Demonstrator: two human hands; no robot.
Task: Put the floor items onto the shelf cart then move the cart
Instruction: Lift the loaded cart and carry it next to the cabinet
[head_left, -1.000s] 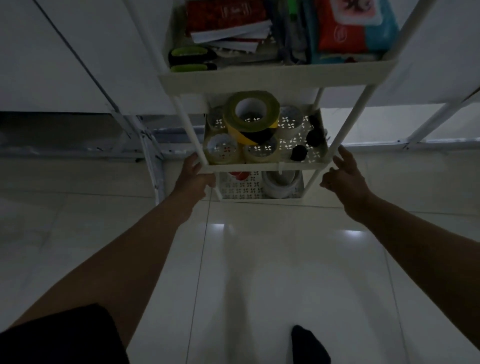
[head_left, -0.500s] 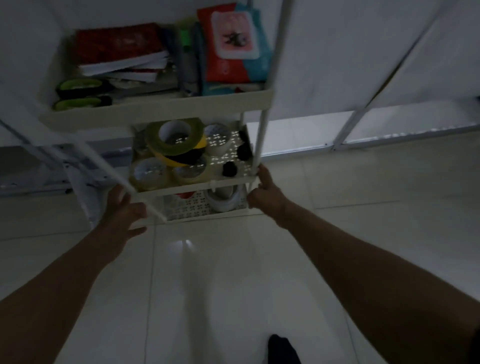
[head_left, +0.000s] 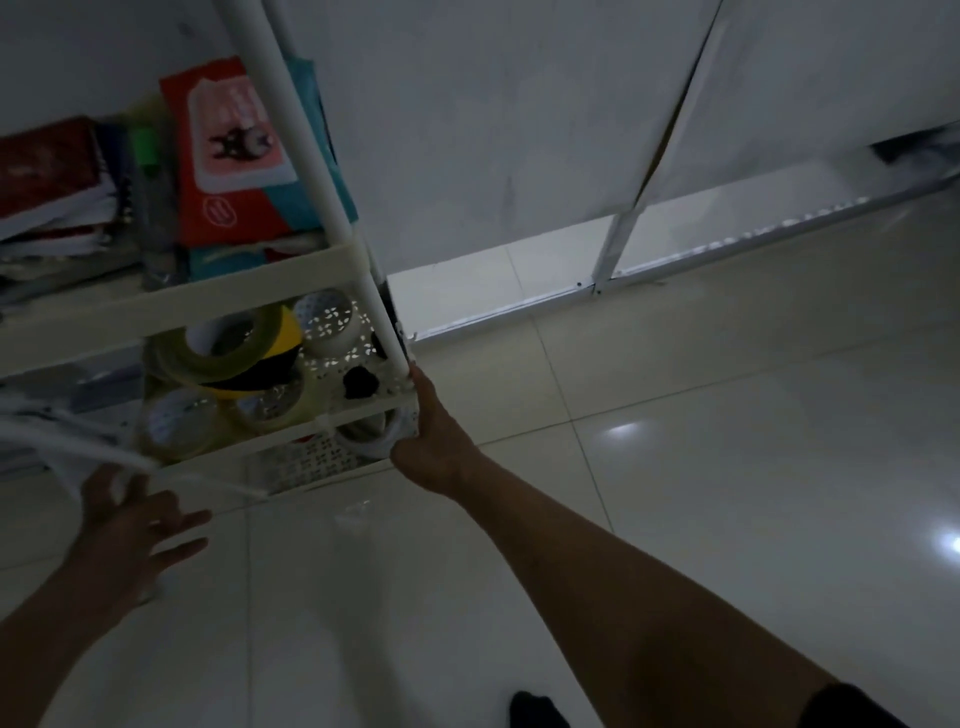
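The white shelf cart (head_left: 249, 293) fills the left of the view, seen from above. Its upper tray holds a red book (head_left: 44, 166), a red wet-wipe pack (head_left: 228, 150) and papers. The middle tray carries several tape rolls, among them a yellow-and-black roll (head_left: 244, 348). My right hand (head_left: 431, 441) grips the middle tray's right front corner at the foot of the white post (head_left: 311, 171). My left hand (head_left: 130, 525) is at the cart's left front corner, fingers spread, just below a blurred white post; no grip shows.
Pale glossy floor tiles (head_left: 675, 467) stretch to the right and toward me. A white partition wall (head_left: 519, 130) with a metal frame (head_left: 613, 249) runs behind the cart. My dark-socked foot (head_left: 535, 712) shows at the bottom edge.
The cart has shifted left in the view and tilts. My right hand went from open beside the tray to gripping its corner. My left hand has slipped off the left corner and opened.
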